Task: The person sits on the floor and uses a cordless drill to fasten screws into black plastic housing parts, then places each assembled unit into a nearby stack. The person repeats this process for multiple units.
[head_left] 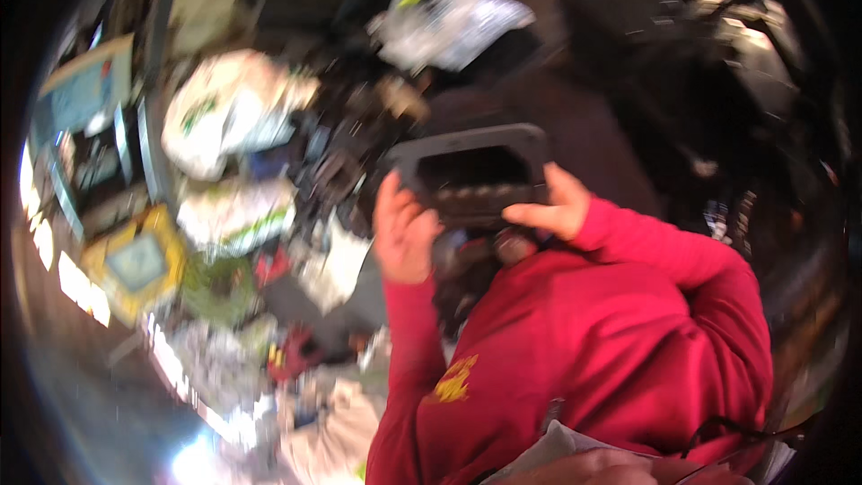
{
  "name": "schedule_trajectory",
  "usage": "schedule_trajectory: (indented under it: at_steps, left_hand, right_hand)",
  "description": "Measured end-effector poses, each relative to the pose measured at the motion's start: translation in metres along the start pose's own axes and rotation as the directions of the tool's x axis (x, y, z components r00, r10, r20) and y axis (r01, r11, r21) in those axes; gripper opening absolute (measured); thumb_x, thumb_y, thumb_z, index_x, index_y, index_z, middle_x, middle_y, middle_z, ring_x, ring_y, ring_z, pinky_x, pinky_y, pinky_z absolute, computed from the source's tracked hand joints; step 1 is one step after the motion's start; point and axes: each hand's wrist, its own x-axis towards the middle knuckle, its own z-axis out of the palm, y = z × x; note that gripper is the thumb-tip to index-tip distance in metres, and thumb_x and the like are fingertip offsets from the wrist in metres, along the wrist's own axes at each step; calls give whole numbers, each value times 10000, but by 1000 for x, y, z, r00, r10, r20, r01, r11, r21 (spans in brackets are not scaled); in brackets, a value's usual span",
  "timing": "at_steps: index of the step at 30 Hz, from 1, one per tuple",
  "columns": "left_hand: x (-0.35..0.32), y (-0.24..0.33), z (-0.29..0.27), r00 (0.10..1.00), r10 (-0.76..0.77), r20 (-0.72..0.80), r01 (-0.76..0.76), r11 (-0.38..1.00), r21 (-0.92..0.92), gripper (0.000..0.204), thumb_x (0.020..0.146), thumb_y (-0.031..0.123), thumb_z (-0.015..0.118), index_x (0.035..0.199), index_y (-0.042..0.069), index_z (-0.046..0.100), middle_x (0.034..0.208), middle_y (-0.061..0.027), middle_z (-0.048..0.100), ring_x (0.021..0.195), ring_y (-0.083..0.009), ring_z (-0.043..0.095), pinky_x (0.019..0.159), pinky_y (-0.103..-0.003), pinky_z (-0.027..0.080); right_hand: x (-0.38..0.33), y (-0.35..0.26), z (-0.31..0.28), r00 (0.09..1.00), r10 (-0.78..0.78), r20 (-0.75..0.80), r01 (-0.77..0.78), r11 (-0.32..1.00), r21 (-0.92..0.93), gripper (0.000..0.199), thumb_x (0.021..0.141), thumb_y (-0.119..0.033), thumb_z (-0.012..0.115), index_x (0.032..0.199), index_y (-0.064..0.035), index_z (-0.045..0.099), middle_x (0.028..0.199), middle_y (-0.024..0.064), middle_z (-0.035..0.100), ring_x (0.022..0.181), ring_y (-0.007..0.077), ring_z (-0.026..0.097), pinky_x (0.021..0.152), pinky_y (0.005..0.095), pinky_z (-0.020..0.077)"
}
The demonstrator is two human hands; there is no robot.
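My R grip (557, 207) is pinching the near R corner of a dk-grey rectangular case (476, 202), thumb laid over the rim, rest of the fingers hidden behind it. L grip (406, 229): fingers half-curled at the case's L edge, thumb by the near L corner; too blurry to tell if it's actually pressing or just steadying. Case is up in front of my chest, betw. both hands, w/ a rounded rim, a dk middle and a row of pale bumps on the near side.

Main risk IMO: if L is only resting there, wt. goes onto the R corner and the case could twist or drop off its L side. If those bumps are loose bits (can't tell), a tilt could spill them. My R thumb sits close to the row, so a harder squeeze might nudge one.

Near edge is close to my red sweatshirt (584, 332); fabric could snag it. Farther out: white plastic bag (449, 22) beyond, lg. white sack (229, 112) off L, green bundle (218, 287) nearer. Anything dropped in that clutter would prob. be hard to find.
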Motion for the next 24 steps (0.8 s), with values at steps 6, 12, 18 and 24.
schedule_trajectory:
  at_steps: [6,12,18,24]
  left_hand:
    - [29,-40,23,994,-101,45,103,994,-33,530,982,230,490,1445,62,294,1051,-122,568,705,-134,605,518,-229,533]
    - [23,-105,47,921,-87,380,75,996,48,628,925,135,580,1457,73,252,954,-96,616,651,-123,606,479,-215,501]
    - [17,-131,55,894,-153,421,137,988,68,668,892,90,632,1455,82,271,846,-81,619,641,-116,595,590,-244,492]
    - [19,-135,53,891,-138,433,99,989,110,672,884,84,645,1451,94,285,837,-79,619,641,-123,594,605,-255,501]
  right_hand:
    - [-25,-58,-29,971,-92,-222,82,995,-54,358,841,-306,675,1130,-130,559,852,36,662,477,39,358,411,207,232]
    - [-89,-117,-50,951,-234,-203,265,953,144,420,888,-450,552,952,-41,627,688,66,621,360,34,287,343,202,229]
    - [-144,-167,-54,867,-483,-123,492,791,362,544,903,-579,462,1109,-85,558,664,29,547,359,31,298,311,185,227]
    - [-173,-232,-61,680,-730,64,631,628,455,559,903,-530,492,1208,-63,530,683,28,500,388,46,327,319,194,245]
